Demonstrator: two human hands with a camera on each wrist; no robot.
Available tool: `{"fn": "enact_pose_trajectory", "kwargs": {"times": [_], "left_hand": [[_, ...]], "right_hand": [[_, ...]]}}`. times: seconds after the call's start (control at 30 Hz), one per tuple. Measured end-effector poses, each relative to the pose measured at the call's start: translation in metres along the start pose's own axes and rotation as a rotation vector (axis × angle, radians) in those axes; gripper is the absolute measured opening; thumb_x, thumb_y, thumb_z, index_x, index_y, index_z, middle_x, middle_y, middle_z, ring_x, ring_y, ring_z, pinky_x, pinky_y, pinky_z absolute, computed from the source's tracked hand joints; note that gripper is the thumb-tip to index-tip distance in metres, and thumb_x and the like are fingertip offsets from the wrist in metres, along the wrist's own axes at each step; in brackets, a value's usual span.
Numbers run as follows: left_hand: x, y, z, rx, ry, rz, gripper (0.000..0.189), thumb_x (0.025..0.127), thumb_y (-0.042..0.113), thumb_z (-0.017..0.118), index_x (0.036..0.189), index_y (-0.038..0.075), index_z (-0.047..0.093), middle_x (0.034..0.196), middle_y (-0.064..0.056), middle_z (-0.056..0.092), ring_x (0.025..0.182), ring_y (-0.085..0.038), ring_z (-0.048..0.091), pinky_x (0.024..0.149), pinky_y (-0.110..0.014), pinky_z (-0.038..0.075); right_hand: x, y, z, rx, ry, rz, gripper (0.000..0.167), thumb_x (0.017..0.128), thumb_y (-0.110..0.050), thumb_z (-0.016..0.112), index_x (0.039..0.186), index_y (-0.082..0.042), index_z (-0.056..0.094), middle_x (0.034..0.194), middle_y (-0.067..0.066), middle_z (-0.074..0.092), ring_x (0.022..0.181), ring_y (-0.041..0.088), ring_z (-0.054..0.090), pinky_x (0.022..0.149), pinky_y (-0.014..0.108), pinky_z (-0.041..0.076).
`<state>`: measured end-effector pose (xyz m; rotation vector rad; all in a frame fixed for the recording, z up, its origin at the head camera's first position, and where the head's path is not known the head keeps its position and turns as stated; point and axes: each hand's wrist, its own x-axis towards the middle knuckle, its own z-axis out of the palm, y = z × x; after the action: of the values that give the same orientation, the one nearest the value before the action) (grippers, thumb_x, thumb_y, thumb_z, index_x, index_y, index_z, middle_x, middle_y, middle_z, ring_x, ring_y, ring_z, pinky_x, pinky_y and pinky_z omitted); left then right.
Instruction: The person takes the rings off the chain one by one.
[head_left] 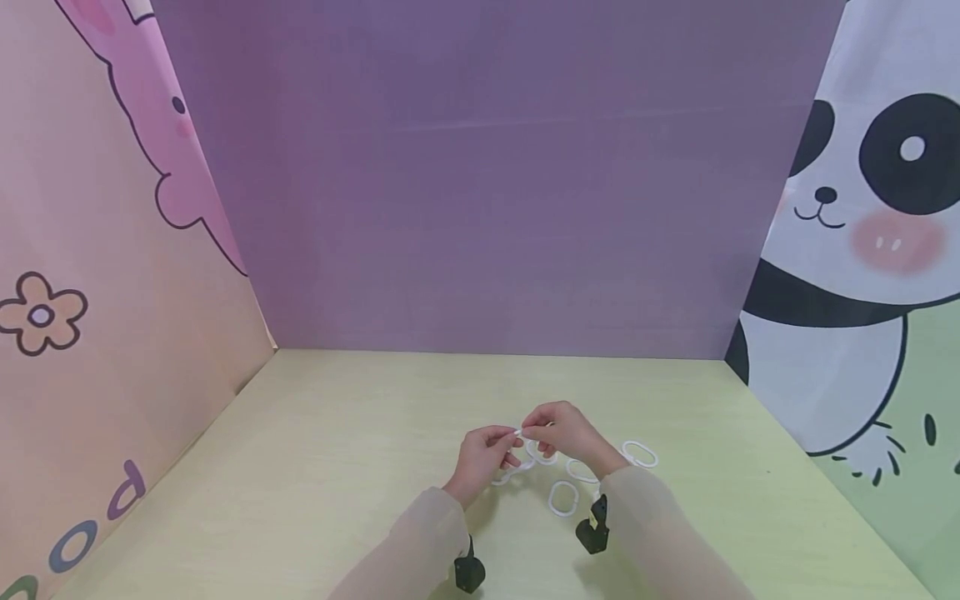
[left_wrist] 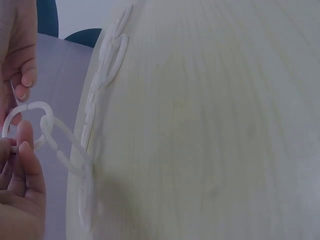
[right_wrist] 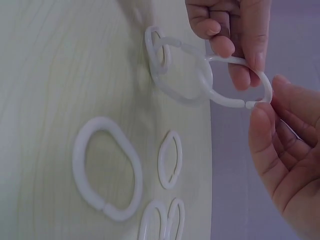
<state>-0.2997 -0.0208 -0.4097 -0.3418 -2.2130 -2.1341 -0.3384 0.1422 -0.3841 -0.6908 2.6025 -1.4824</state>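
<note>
Both hands meet over the table at a white plastic chain link point(right_wrist: 225, 101), an oval ring with a small split. My left hand point(head_left: 480, 460) pinches it between thumb and fingers. Near the split, the thumb and fingers of my right hand point(head_left: 566, 429) pinch the same link. A second link point(right_wrist: 182, 96) is looped through it and hangs down at a slant. Lower still, a third link point(right_wrist: 157, 49) hooks onto the second, close to the tabletop. The fingers hide part of the held link.
Several loose white links lie on the pale wooden table point(head_left: 337, 433): one link point(head_left: 563, 498) in front of the hands, another link point(head_left: 640, 454) beyond the right wrist. A purple panel point(head_left: 487, 208) stands behind, with printed walls on both sides.
</note>
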Motion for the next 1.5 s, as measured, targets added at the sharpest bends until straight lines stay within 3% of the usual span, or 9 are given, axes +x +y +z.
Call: {"fn": "enact_pose_trajectory", "kwargs": {"times": [0.67, 0.97, 1.17, 1.4, 1.5], "left_hand": [[0.0, 0.002, -0.001, -0.02, -0.029, -0.01, 0.019, 0.092, 0.0, 0.053, 0.104, -0.012, 0.061, 0.097, -0.026, 0.063, 0.061, -0.015, 0.062, 0.058, -0.019, 0.047], [0.001, 0.001, -0.007, 0.01, -0.034, -0.016, 0.023, 0.093, 0.004, 0.052, 0.108, -0.013, 0.059, 0.1, -0.025, 0.063, 0.065, -0.017, 0.063, 0.06, -0.021, 0.048], [0.015, -0.025, -0.009, 0.002, -0.02, -0.03, 0.023, 0.092, 0.009, 0.056, 0.107, -0.007, 0.062, 0.099, -0.019, 0.065, 0.06, -0.011, 0.06, 0.058, -0.02, 0.048], [0.007, -0.013, -0.012, 0.02, -0.035, -0.019, 0.024, 0.092, 0.007, 0.055, 0.107, -0.012, 0.06, 0.094, -0.018, 0.066, 0.061, -0.014, 0.061, 0.06, -0.024, 0.05], [0.015, -0.028, -0.013, 0.011, -0.039, -0.033, 0.025, 0.091, 0.011, 0.058, 0.107, -0.009, 0.061, 0.094, -0.019, 0.066, 0.061, -0.012, 0.061, 0.06, -0.023, 0.05]], "right_hand": [[0.003, 0.001, 0.005, -0.065, 0.036, 0.021, 0.005, 0.085, -0.001, 0.063, 0.081, 0.002, 0.063, 0.07, 0.005, 0.062, 0.052, 0.012, 0.052, 0.05, 0.028, 0.05], [-0.001, 0.0, 0.0, 0.023, 0.071, 0.061, 0.006, 0.085, -0.001, 0.063, 0.086, 0.005, 0.063, 0.068, 0.003, 0.059, 0.055, 0.013, 0.055, 0.053, 0.03, 0.052], [0.003, 0.004, -0.002, 0.082, 0.12, 0.107, 0.007, 0.086, -0.001, 0.062, 0.087, 0.006, 0.063, 0.066, 0.004, 0.058, 0.055, 0.014, 0.055, 0.055, 0.03, 0.053], [0.004, 0.005, -0.005, 0.186, 0.181, 0.122, 0.013, 0.087, -0.003, 0.061, 0.092, 0.009, 0.061, 0.068, 0.004, 0.058, 0.058, 0.015, 0.056, 0.059, 0.031, 0.053], [0.004, 0.004, -0.006, 0.235, 0.206, 0.126, 0.016, 0.088, -0.002, 0.059, 0.096, 0.011, 0.059, 0.07, 0.004, 0.06, 0.06, 0.014, 0.057, 0.06, 0.031, 0.053]]}}
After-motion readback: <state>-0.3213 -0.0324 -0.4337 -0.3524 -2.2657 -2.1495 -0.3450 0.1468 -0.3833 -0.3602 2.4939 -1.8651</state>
